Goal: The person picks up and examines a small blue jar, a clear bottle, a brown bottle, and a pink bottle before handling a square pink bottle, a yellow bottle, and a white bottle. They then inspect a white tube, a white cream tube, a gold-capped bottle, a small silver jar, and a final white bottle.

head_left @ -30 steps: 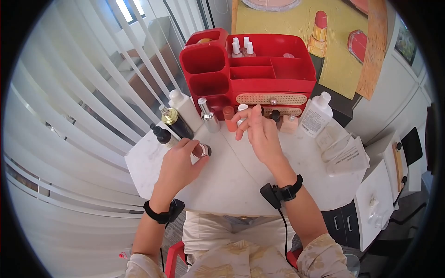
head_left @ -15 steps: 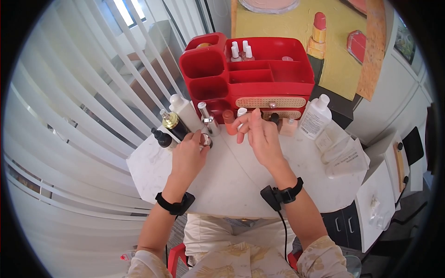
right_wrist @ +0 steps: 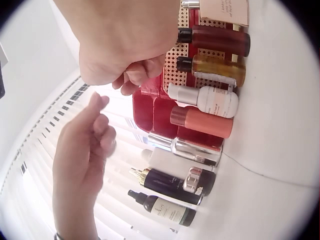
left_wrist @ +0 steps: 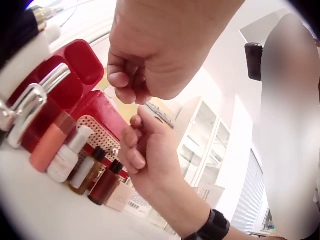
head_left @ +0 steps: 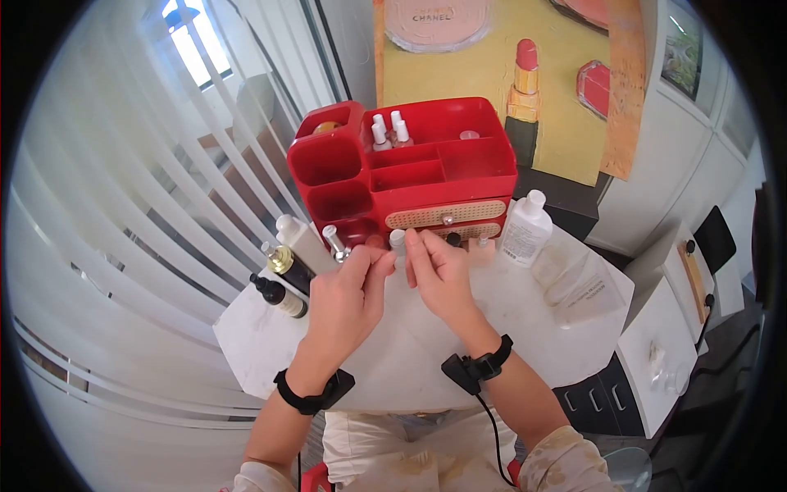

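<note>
Over the middle of the table both hands are raised, fingertips close together. My left hand (head_left: 348, 303) has loosely curled fingers, with nothing seen in them. Facing it, my right hand (head_left: 443, 283) also has bent fingers around no visible thing. In the right wrist view a small dark jar with a shiny pinkish lid (right_wrist: 200, 181) stands by a dark bottle with a gold collar (right_wrist: 165, 185); in the head view the left hand hides it. Beyond the hands are a silver bottle (right_wrist: 192, 151), a coral tube (right_wrist: 207, 122) and a white pump bottle (right_wrist: 217, 102).
A red organizer (head_left: 443, 193) stands at the back, holding several white-capped bottles (head_left: 400, 135). At left are a dark spray bottle (head_left: 283, 297) and a white bottle (head_left: 303, 243). A white lotion bottle (head_left: 525, 234) and a clear pouch (head_left: 586, 291) sit right on the marble table (head_left: 525, 344).
My left hand has let go of the jar beside the dark bottles and moved right and up toward the right hand. The right fingers have bent more. The head view has tilted upward.
</note>
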`<state>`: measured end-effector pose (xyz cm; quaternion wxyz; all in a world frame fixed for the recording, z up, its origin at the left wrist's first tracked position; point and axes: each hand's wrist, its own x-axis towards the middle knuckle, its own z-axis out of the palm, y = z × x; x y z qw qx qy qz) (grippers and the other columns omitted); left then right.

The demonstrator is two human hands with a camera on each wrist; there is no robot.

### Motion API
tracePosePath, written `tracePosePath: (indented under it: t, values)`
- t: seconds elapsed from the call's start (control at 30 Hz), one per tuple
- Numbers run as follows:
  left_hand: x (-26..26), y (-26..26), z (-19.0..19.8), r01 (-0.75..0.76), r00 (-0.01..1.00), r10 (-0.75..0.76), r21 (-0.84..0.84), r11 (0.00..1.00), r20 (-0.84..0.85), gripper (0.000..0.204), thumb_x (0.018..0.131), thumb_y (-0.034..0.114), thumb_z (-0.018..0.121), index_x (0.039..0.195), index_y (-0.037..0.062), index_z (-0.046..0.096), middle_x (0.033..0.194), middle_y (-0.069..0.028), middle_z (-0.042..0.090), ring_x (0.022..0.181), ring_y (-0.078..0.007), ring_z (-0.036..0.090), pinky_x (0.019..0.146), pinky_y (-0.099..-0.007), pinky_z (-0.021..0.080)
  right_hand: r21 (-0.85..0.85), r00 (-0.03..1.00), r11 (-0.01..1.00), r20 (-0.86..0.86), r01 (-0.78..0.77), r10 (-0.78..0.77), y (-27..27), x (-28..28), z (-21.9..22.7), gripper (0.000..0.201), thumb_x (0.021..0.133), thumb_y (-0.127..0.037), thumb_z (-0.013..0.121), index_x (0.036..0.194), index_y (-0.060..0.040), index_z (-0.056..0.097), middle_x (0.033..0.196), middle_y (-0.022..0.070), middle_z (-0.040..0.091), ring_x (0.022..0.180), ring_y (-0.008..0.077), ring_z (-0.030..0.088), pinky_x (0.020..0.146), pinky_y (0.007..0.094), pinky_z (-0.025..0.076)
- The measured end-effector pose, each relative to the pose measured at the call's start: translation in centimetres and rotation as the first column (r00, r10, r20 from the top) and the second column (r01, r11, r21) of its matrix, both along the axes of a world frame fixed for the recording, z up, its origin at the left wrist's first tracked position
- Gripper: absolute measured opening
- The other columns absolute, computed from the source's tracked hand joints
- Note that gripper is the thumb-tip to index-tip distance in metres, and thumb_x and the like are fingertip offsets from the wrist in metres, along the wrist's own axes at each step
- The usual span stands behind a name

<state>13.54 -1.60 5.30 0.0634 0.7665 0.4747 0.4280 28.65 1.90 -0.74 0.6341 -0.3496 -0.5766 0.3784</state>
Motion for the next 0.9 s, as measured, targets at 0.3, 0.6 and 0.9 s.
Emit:
tracePosePath:
  t: [0.3,0.6,0.9]
  values:
    - [5.8,9.4,7.2,0.108,0.971,-0.094,0.054,0.993,-0.218,0.035,0.103,0.028,0.062,0.086,-0.0026,0.066,0.067,-0.0138,0.062,0.056,-0.0249,0.058,0.057,-0.0342,0.047,-0.036,0.999,0.999,-0.019,-0.029,0.028,0.1,-0.1,-0.3,0.032,0.107,-0.025,0.057,0.089,-0.0002,0.065,0.066,0.0035,0.064,0.066,0.0091,0.068,0.058,0.0261,0.049]
    - [13.5,20.8,7.8,0.310,0.910,-0.370,-0.285,0.907,-0.188,0.070,0.108,0.053,0.033,0.103,-0.0026,0.075,0.100,-0.0270,0.070,0.102,-0.0414,0.064,0.098,-0.0455,0.047,0.055,0.998,0.997,0.009,0.061,-0.062,0.7,-0.2,-0.9,0.026,0.104,-0.021,0.061,0.090,-0.0005,0.066,0.061,0.0141,0.059,0.048,0.0205,0.052,0.049,0.0338,0.042]
    - [15.6,23.9,6.0,0.204,0.867,-0.292,-0.249,0.947,-0.404,0.075,0.106,0.061,0.034,0.106,-0.0022,0.075,0.098,-0.0184,0.072,0.089,-0.0280,0.069,0.091,-0.0379,0.051,0.083,0.997,0.993,-0.014,0.078,-0.077,0.5,0.1,-0.3,0.025,0.103,-0.018,0.061,0.086,0.0001,0.063,0.061,0.0152,0.057,0.048,0.0261,0.052,0.048,0.0348,0.041]
